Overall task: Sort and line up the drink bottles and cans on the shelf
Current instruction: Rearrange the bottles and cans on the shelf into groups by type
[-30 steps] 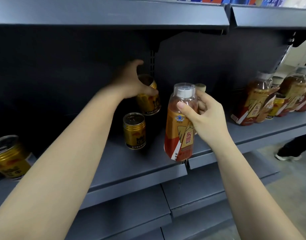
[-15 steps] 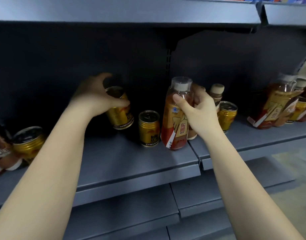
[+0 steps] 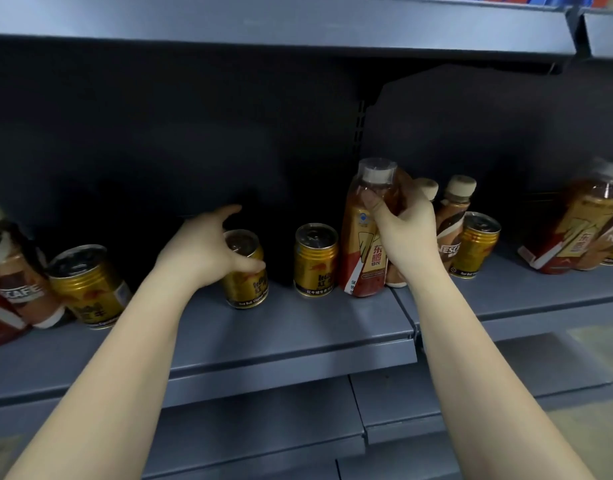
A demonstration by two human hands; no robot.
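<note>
While standing at the far left of the grey shelf (image 3: 298, 327), blurred coffee bottle (image 3: 19, 289) leaning, touching 1 gold can (image 3: 86, 285) just to its right. Further right, left hand (image 3: 208, 254) curled round a second gold can (image 3: 246, 275), thumb across the can's front, fingers behind, forefinger lifted; can's base on or just above the shelf board, cannot tell which. Just beside it, apart from both hands, a third gold can (image 3: 315, 259) upright on the board. Next, touching or nearly touching that can, tall red-and-gold bottle (image 3: 365, 237) with clear cap, base at the shelf's right end, gripped high on its shoulder by right hand (image 3: 402, 233), thumb on the front, fingers wrapped behind. Behind that hand, 2 brown coffee bottles (image 3: 454, 216) with cream caps, 1 largely hidden, and a fourth gold can (image 3: 476, 244) in front. Far right, well apart, cluster of leaning bottles (image 3: 575, 230), blurred.
</note>
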